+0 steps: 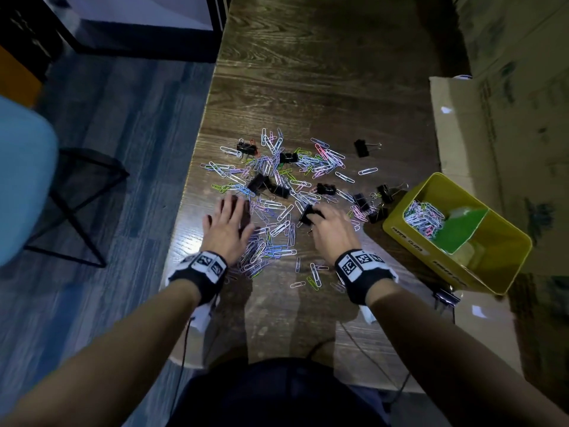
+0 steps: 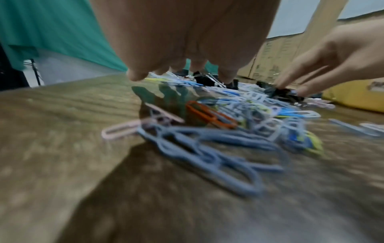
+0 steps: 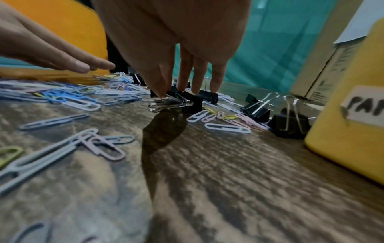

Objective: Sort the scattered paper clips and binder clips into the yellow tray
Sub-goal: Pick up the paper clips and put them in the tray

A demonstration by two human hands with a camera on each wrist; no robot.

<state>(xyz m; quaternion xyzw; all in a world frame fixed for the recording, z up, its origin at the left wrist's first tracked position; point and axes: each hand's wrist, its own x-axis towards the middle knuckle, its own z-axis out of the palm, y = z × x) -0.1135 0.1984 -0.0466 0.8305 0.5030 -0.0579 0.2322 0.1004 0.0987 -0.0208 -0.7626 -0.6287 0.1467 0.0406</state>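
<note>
Because the paper clips point(image 1: 278, 192) are thin, light wire lying flat and tangled across the middle of the table point(image 1: 308, 72), they will likely slide under a fingertip and are better raked into a heap than picked singly; the left hand point(image 1: 228, 224) lies spread, fingers straight, on the near-left of the pile. Stiffer and blockier, the binder clip point(image 3: 187, 100) offers its black body and wire loops, and the right hand point(image 1: 331, 229) has its grip pinching it. At the right stands the yellow tray point(image 1: 505, 263), paper clips already in its far compartment.
</note>
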